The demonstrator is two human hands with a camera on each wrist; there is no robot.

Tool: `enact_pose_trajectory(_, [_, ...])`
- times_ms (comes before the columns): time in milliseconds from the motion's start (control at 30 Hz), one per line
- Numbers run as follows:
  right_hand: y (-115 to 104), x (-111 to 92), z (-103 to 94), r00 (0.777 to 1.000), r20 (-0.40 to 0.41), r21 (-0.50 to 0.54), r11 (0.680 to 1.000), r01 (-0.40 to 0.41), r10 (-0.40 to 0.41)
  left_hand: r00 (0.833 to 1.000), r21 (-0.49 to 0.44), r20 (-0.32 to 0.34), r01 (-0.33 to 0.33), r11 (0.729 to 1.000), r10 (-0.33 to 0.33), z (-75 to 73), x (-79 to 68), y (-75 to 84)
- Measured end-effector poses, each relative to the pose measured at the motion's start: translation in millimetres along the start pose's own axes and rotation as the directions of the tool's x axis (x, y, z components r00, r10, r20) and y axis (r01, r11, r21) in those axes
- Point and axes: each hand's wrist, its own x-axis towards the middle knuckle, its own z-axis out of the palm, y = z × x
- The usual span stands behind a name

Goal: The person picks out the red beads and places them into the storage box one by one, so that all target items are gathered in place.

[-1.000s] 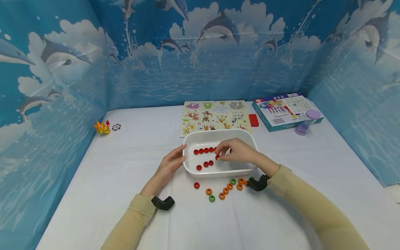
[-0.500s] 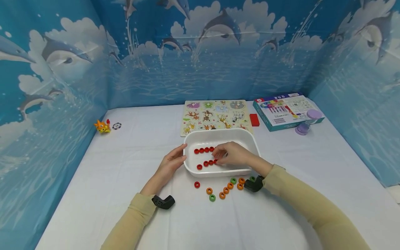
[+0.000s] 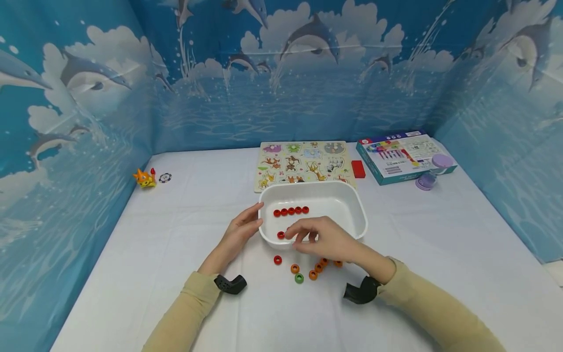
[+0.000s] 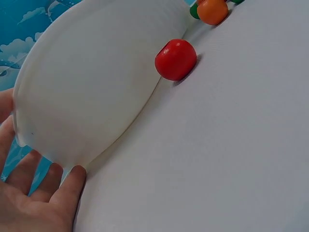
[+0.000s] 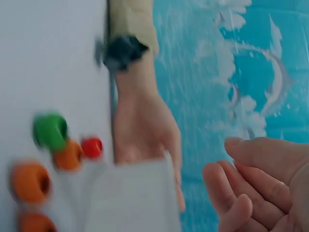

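A white tray (image 3: 337, 209) holds a back row of red beads (image 3: 291, 211). Nearer its front wall, another red bead (image 3: 280, 235) shows, with others mostly hidden by my right hand. My left hand (image 3: 237, 233) touches the tray's left end; in the left wrist view its spread fingers rest against the tray wall (image 4: 96, 87). Above the tray's front edge is my right hand (image 3: 327, 239), fingers loosely bent. The right wrist view finds no bead between its thumb and fingers. On the cloth before the tray lie a red bead (image 3: 278, 260), orange beads (image 3: 313, 275) and a green bead (image 3: 299, 278).
Behind the tray lies an animal puzzle board (image 3: 303, 164), with a red block (image 3: 358, 169) beside it. A toy box (image 3: 402, 156) and a purple-lidded tub (image 3: 425, 181) stand back right. A small orange toy (image 3: 144, 178) and a round chip (image 3: 165, 178) sit far left.
My right hand held a red bead, lowered it to the end of the tray's front row, then came away toward the front edge. My left hand has stayed at the tray's left end.
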Motion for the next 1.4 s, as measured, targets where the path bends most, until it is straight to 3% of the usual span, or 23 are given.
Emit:
enact_pose_trajectory(267, [4.4,-11.4,49.3,1.0,0.008,-0.006,1.0,0.028,-0.028,1.0,-0.016,0.001,0.0,1.0,0.0,0.3,0.8,-2.0])
enact_pose_trajectory(500, [17.4,-11.7,72.2,0.994,-0.062,-0.153,0.985,0.082,-0.092,1.0,-0.008,-0.007,0.007,1.0,-0.007,0.2,0.7,-2.7])
enact_pose_trajectory(767, [26.2,-9.5,79.0,0.99,-0.092,-0.261,0.962,0.08,-0.107,1.0,-0.016,0.0,0.003,1.0,-0.003,-0.3,1.0,-2.2])
enact_pose_trajectory(1200, [31.2,-7.2,82.9,0.989,-0.117,-0.283,0.958,0.055,-0.092,1.0,-0.015,0.007,-0.01,1.0,0.01,-0.1,0.4,-0.9])
enact_pose_trajectory(1300, [28.5,-8.1,80.4,0.993,-0.094,-0.287,0.957,0.041,-0.071,1.0,-0.006,0.005,-0.01,1.0,0.01,0.0,0.0,-0.6])
enact_pose_trajectory(1400, [19.7,-10.1,69.9,0.999,-0.009,-0.263,0.964,0.047,-0.051,1.0,-0.002,0.004,-0.006,1.0,0.006,-0.2,-0.3,-0.7])
